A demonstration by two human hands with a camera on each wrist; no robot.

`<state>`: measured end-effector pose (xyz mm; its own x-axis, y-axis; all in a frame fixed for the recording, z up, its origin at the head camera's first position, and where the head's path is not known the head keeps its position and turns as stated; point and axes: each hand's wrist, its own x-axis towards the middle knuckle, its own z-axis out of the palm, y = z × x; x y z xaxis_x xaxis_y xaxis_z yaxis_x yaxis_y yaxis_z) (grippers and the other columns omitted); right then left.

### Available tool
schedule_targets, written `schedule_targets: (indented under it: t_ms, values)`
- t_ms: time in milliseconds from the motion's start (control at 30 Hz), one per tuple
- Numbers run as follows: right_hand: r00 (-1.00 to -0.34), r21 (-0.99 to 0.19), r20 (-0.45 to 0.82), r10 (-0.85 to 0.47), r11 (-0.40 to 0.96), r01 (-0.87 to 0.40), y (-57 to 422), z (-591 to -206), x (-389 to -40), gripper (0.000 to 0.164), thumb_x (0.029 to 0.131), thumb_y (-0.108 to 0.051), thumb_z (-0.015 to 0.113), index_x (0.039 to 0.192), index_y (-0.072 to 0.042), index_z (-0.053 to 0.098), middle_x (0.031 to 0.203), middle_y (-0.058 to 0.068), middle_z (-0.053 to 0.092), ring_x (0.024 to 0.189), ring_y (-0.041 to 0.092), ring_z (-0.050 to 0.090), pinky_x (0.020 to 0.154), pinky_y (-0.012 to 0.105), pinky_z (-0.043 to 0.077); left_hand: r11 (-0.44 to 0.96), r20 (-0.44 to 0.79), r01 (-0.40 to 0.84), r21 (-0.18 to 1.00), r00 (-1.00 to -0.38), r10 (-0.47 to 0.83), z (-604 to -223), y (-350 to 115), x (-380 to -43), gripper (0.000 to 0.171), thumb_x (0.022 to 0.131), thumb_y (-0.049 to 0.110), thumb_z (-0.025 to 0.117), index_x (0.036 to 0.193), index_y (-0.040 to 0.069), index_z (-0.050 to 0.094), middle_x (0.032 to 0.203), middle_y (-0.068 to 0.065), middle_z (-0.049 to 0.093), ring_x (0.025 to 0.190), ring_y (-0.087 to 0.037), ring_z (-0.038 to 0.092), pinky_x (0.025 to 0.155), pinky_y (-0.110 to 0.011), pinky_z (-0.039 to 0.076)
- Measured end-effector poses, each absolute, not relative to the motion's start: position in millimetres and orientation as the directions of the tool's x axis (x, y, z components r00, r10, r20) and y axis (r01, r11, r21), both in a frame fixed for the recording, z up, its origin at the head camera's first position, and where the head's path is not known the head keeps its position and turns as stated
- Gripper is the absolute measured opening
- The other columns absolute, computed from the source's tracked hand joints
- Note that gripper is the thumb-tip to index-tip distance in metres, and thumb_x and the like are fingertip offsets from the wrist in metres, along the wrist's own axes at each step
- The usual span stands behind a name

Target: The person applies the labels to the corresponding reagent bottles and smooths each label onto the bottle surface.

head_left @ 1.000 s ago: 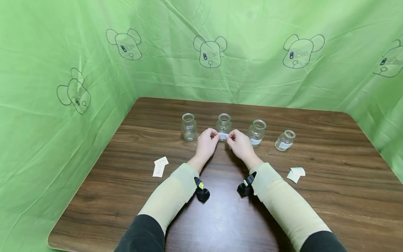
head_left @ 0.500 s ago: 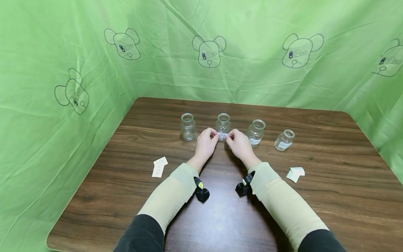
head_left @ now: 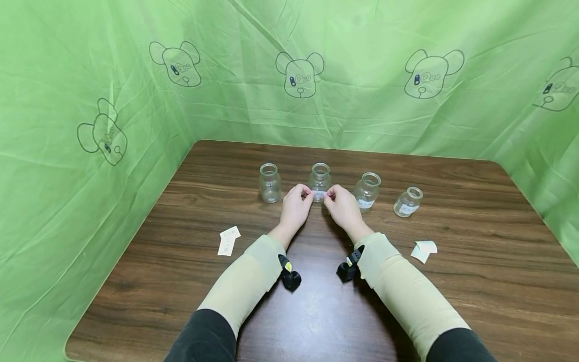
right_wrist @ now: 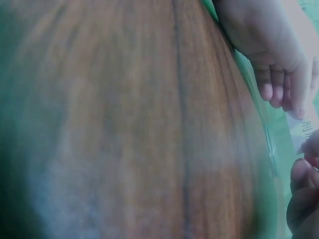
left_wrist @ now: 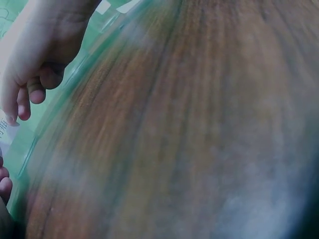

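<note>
In the head view my left hand (head_left: 296, 206) pinches the left end of a small white paper label (head_left: 319, 195) between thumb and fingertips. At its right end, my right hand (head_left: 345, 207) pinches the same label. It lies across the lower front of a clear glass jar (head_left: 320, 177), second from the left in a row. Handwriting shows on the label (right_wrist: 301, 127) in the right wrist view. Just left of my left hand stands a glass jar (head_left: 270, 187) with no label visible. Beyond my right hand is a jar (head_left: 368, 187) bearing a white label low on its front.
Farther right stands a shorter labelled jar (head_left: 409, 198). Two written paper slips (head_left: 227, 241) lie overlapping on the left of the wooden table (head_left: 181, 301). Curled scraps of pale paper (head_left: 422, 250) lie on the right. A green cloth (head_left: 253, 115) hangs around the table's far sides.
The head view has drifted very slightly. Both hands stay at the same jar, holding the label against its front throughout.
</note>
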<state>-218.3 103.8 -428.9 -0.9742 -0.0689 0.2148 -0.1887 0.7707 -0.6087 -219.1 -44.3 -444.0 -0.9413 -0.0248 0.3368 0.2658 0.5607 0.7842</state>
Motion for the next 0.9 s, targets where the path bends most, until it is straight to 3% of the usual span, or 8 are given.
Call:
schedule_targets:
  t_ms: [167, 333, 433, 600, 767, 900]
  values:
    - [-0.978, -0.635, 0.205, -0.049, 0.753, -0.171, 104, -429, -216, 0.014, 0.086, -0.017, 0.06, 0.092, -0.006, 0.056, 0.082, 0.008, 0.063, 0.073, 0.024, 0.058, 0.067, 0.038, 0.045, 0.515, 0.326, 0.266, 0.815, -0.945, -0.029, -445, -47, -220, 0.012, 0.085, 0.013, 0.066, 0.091, 0.005, 0.06, 0.086, -0.006, 0.061, 0.078, -0.017, 0.059, 0.071, -0.027, 0.048]
    - [-0.979, -0.692, 0.198, -0.052, 0.7, -0.177, 106, -426, -215, 0.033, 0.087, -0.018, 0.062, 0.111, -0.002, 0.049, 0.084, 0.009, 0.063, 0.07, 0.023, 0.06, 0.067, 0.037, 0.047, 0.467, 0.31, 0.249, 0.848, -0.949, -0.057, -443, -52, -220, 0.021, 0.082, 0.011, 0.067, 0.1, 0.005, 0.057, 0.088, -0.006, 0.059, 0.08, -0.019, 0.058, 0.073, -0.029, 0.048]
    - [-0.977, -0.696, 0.202, -0.069, 0.692, -0.193, 107, -423, -218, 0.051, 0.087, -0.023, 0.065, 0.126, -0.001, 0.042, 0.085, 0.01, 0.062, 0.072, 0.024, 0.059, 0.069, 0.038, 0.047, 0.467, 0.296, 0.239, 0.851, -0.954, -0.052, -441, -53, -222, 0.034, 0.082, 0.014, 0.068, 0.112, 0.005, 0.054, 0.095, -0.007, 0.058, 0.085, -0.021, 0.057, 0.075, -0.031, 0.048]
    - [-0.975, -0.674, 0.199, -0.1, 0.709, -0.21, 109, -420, -221, 0.072, 0.086, -0.03, 0.068, 0.144, -0.009, 0.03, 0.083, 0.009, 0.062, 0.069, 0.023, 0.057, 0.065, 0.038, 0.046, 0.5, 0.244, 0.245, 0.831, -0.967, 0.068, -439, -54, -227, 0.066, 0.085, 0.027, 0.066, 0.141, 0.011, 0.036, 0.124, -0.008, 0.049, 0.104, -0.022, 0.053, 0.084, -0.035, 0.047]
    - [-0.973, -0.648, 0.194, -0.126, 0.728, -0.224, 108, -419, -223, 0.066, 0.09, -0.033, 0.063, 0.145, -0.012, 0.032, 0.081, 0.008, 0.063, 0.062, 0.021, 0.057, 0.06, 0.037, 0.046, 0.545, 0.23, 0.283, 0.789, -0.959, 0.166, -437, -55, -230, 0.065, 0.092, 0.032, 0.059, 0.148, 0.02, 0.029, 0.14, -0.008, 0.043, 0.123, -0.026, 0.044, 0.101, -0.044, 0.034]
    - [-0.971, -0.623, 0.2, -0.129, 0.749, -0.227, 107, -418, -224, 0.061, 0.09, -0.033, 0.062, 0.142, -0.012, 0.037, 0.083, 0.01, 0.066, 0.067, 0.024, 0.06, 0.063, 0.039, 0.047, 0.56, 0.221, 0.286, 0.778, -0.958, 0.182, -436, -58, -230, 0.058, 0.093, 0.033, 0.057, 0.145, 0.023, 0.034, 0.143, -0.006, 0.041, 0.127, -0.024, 0.042, 0.102, -0.043, 0.035]
